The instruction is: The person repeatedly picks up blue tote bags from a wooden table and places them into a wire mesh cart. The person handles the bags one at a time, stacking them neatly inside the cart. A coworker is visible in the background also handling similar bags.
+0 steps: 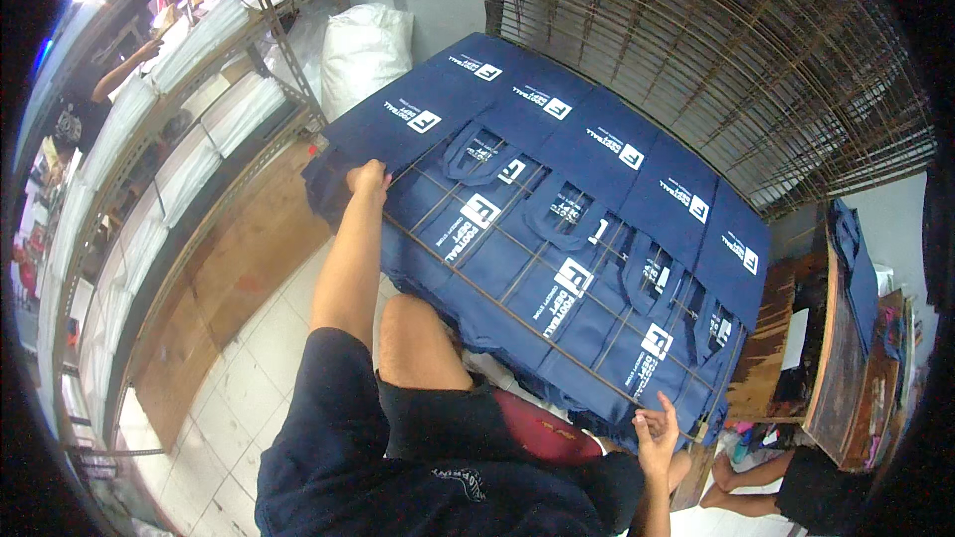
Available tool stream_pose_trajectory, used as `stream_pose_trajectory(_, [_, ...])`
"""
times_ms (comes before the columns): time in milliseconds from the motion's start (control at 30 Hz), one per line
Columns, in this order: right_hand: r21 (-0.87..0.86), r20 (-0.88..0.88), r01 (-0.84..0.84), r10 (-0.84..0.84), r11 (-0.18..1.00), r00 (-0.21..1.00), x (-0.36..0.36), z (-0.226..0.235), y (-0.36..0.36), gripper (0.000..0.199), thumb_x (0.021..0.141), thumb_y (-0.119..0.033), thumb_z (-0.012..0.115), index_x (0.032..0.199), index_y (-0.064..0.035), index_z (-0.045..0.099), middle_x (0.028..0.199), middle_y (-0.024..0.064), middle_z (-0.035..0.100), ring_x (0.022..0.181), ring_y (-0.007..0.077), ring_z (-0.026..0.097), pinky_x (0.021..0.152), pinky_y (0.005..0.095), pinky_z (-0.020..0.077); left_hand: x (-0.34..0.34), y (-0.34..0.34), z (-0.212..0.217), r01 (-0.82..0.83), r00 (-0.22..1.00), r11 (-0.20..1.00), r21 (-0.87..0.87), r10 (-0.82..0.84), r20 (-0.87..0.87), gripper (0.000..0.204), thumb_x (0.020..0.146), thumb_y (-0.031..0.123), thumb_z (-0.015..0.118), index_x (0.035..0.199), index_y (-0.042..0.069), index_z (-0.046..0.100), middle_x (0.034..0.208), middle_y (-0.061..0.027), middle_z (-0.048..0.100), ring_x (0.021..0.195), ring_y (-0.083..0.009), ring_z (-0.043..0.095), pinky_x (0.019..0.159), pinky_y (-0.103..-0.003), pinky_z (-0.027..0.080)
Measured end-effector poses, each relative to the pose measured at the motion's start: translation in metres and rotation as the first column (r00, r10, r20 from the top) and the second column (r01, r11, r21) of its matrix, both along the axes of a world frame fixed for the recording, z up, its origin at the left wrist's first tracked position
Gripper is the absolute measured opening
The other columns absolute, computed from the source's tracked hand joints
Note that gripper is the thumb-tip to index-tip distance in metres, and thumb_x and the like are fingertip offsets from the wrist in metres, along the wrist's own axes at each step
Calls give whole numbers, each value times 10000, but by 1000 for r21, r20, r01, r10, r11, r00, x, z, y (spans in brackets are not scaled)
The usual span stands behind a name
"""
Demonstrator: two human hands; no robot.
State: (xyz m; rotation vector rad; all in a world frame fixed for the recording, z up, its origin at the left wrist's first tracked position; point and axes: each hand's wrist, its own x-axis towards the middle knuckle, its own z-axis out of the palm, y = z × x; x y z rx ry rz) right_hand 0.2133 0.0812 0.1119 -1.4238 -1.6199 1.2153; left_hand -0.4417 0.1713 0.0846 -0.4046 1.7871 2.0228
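A wide wire rack (486,290) spreads in front of me, a rusty metal grid lying over a pile of dark navy bags. White printing shows on the bags (557,249) under the wires, and their handles make loops near the middle. Across the far half, more flat navy bags (597,134) lie side by side on top. At the rack's left corner my left hand (370,179) is closed round the edge. My right hand (657,433) grips the near right edge with curled fingers, the index finger lifted. Part of each grip is hidden.
Many stacked wire racks (716,40) tilt up behind the bags. Metal shelving (179,89) holding pale sheets runs along the left. A white sack (366,55) stands against the wall. To the right are a wooden cabinet (786,328) and another person's bare legs (746,482).
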Motion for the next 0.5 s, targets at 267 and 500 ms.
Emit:
stream_pose_trajectory(267, [-23,-20,14,-14,1000,1000,-2,-5,1,561,827,-87,648,1322,-21,394,898,103,622,799,153,606,748,263,478,-14,21,-14,-101,989,991,-86,91,-120,227,733,-31,624,941,-111,577,951,-189,602,720,-246,621,525,-316,527])
stream_pose_trajectory(500, [-12,-3,10,-10,1000,1000,-3,-6,0,539,824,-65,642,1307,-11,411,897,95,624,801,147,606,740,257,480,32,12,29,50,976,939,-340,-117,-181,256,740,67,625,932,-101,599,894,-199,639,688,-249,643,573,-334,503])
